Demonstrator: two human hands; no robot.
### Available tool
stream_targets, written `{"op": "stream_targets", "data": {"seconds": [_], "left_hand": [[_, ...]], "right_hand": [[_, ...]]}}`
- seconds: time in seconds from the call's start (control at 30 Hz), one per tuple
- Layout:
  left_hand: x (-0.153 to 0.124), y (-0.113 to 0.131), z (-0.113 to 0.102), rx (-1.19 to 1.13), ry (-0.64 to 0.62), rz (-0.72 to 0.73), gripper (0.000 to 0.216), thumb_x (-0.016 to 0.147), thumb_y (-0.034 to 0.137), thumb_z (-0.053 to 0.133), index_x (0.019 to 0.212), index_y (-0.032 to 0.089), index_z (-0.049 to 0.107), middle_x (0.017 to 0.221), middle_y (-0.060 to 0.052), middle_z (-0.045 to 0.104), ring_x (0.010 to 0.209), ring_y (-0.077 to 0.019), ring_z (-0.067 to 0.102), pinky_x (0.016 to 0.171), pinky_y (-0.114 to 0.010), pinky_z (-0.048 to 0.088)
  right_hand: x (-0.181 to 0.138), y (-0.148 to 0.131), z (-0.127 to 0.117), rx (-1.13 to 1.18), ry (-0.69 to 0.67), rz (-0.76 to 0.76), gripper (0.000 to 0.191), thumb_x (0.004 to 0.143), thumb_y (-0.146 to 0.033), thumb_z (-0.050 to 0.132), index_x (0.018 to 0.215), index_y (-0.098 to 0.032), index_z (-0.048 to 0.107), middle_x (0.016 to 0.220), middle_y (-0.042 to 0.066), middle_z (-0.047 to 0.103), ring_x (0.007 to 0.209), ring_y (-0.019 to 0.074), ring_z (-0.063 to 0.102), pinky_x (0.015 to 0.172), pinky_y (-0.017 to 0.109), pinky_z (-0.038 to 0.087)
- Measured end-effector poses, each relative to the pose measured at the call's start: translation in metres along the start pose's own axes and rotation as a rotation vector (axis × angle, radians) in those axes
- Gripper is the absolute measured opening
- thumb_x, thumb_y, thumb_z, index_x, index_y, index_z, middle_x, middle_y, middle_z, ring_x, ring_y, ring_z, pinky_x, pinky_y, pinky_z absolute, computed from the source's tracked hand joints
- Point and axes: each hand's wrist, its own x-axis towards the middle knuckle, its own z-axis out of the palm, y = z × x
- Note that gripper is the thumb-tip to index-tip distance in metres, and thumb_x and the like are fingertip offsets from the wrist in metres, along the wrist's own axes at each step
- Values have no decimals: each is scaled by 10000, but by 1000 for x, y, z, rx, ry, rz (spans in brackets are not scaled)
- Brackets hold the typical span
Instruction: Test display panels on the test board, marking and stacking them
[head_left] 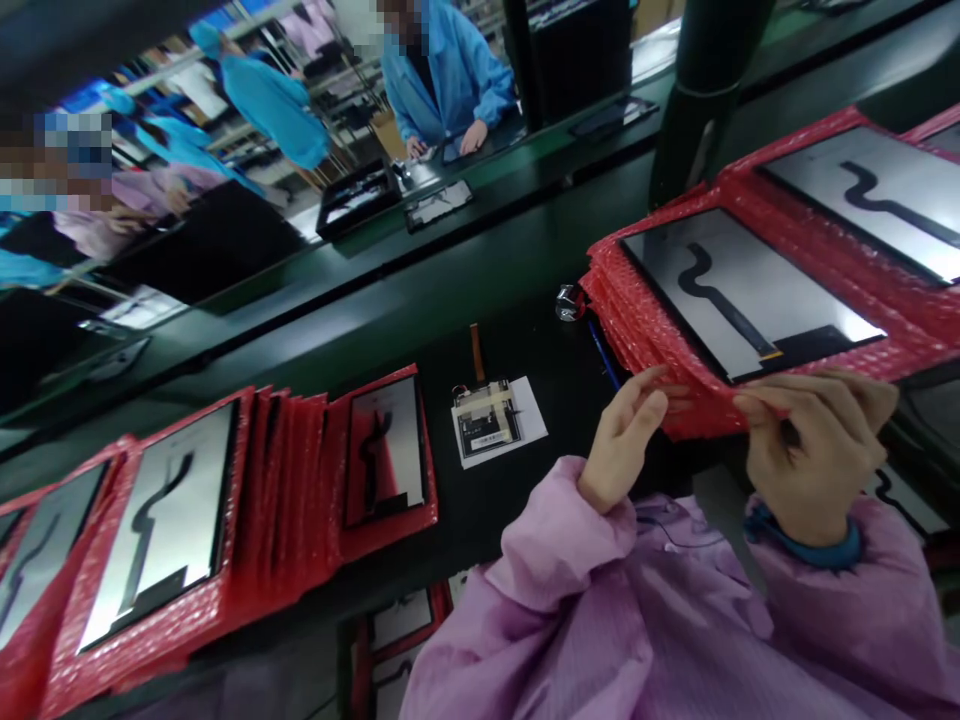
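Head view, right side. Right hand (821,455): at the near edge of a display panel (787,290); thumb and index finger pressed together by the panel's near corner, the other fingers curled; whether they pinch the panel or its wrapping, cannot tell. Blue wristband (814,542) at the wrist, pink sleeve beyond. Left hand (619,440): just beside the near left edge of the same pile, thumb apart from loosely bent fingers, fingertips partly hidden; contact cannot be told. Display panel: silver-backed, dark-edged, back up, on top of a pile of red bubble-wrap sleeves (626,325); one black flex cable (735,318), curved at its far end, lying across the back. Second panel (840,165), similar, on red wrap farther right.

Head view, middle. Dark table (480,515). On it: one small circuit assembly (487,415) with a label, lying on a white card (532,415); orange ribbon (477,352) extending from its far side; one blue pen (603,352) and one small silvery item (568,302), both near the right pile.

Head view, left side. Reddish-tinted panel (405,435) on red wrap; next to it, overlapping red sleeves (289,490); then a silver panel (191,490) on bubble wrap.

Head view, background. Co-worker in a blue coat (450,65), both hands at the opposite work surface; black tray (358,205) near.
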Motion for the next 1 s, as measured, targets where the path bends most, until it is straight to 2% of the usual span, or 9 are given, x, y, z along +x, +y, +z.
{"op": "stream_targets", "data": {"seconds": [0.07, 0.17, 0.27, 0.43, 0.5, 0.6, 0.77, 0.9, 1.0], "left_hand": [[13, 1, 10, -83, 43, -70, 589, 767, 653, 780, 1115, 196, 652, 982, -48, 724, 994, -235, 722, 933, -377, 556], [23, 5, 20, -79, 76, -50, 506, 702, 520, 874, 1006, 184, 649, 955, -29, 716, 957, -205, 706, 919, -347, 544], [17, 11, 19, -94, 108, -43, 517, 617, 396, 935, 992, 173, 657, 898, -8, 719, 837, -160, 693, 838, -307, 548], [-23, 26, -12, -191, 354, -158, 667, 529, 369, 963, 1098, 179, 671, 860, -18, 756, 722, -198, 726, 719, -335, 587], [-42, 30, -32, -178, 432, -185, 713, 526, 365, 965, 1150, 181, 672, 845, -27, 766, 727, -232, 748, 744, -376, 609], [-65, 25, -60, -147, 484, -218, 741, 545, 361, 958, 1193, 161, 661, 817, -41, 772, 745, -269, 766, 792, -424, 622], [-77, -3, -88, -142, 509, -277, 702, 530, 353, 977, 1119, 145, 657, 845, -53, 776, 771, -262, 768, 815, -424, 620], [-73, -20, -101, -40, 500, -250, 638, 585, 412, 964, 1081, 155, 655, 949, -63, 781, 874, -247, 761, 871, -404, 602], [-74, -26, -107, 161, 505, -156, 580, 713, 424, 899, 1177, 179, 651, 1166, -82, 757, 1075, -230, 721, 1007, -377, 550]], "right_hand": [[0, -8, -7, 45, -78, -131, 69, 926, -259, 678, 865, -244, 704, 853, -2, 742, 859, 184, 624, 960, 404, 484], [-6, -21, -13, 113, -166, -276, 66, 901, -224, 710, 928, -284, 717, 844, -32, 740, 865, 174, 601, 971, 383, 493], [-17, -26, -15, 120, -151, -291, 69, 911, -300, 703, 978, -297, 717, 890, -12, 734, 899, 181, 608, 967, 388, 510], [-36, -23, -21, -20, 11, -20, 344, 980, -404, 549, 1266, -253, 665, 1206, 122, 677, 1201, 324, 583, 1024, 545, 464], [-42, -24, -25, 69, -43, 122, 468, 970, -417, 572, 1409, -255, 583, 1356, 139, 608, 1288, 342, 545, 1037, 548, 457], [-50, -29, -27, 327, -234, 350, 558, 982, -450, 554, 1507, -272, 482, 1383, 128, 580, 1250, 273, 586, 959, 445, 532], [-72, -28, -9, 426, -497, 623, 509, 920, -503, 631, 1344, -224, 591, 1270, 102, 643, 1072, 206, 675, 918, 383, 580], [-89, -19, 13, 486, -591, 857, 577, 832, -589, 670, 1256, -200, 630, 1224, 122, 670, 1074, 252, 684, 989, 480, 560], [-94, -17, 23, 515, -623, 913, 544, 819, -569, 681, 1218, -202, 635, 1201, 121, 681, 1131, 260, 669, 1049, 497, 525]]}}
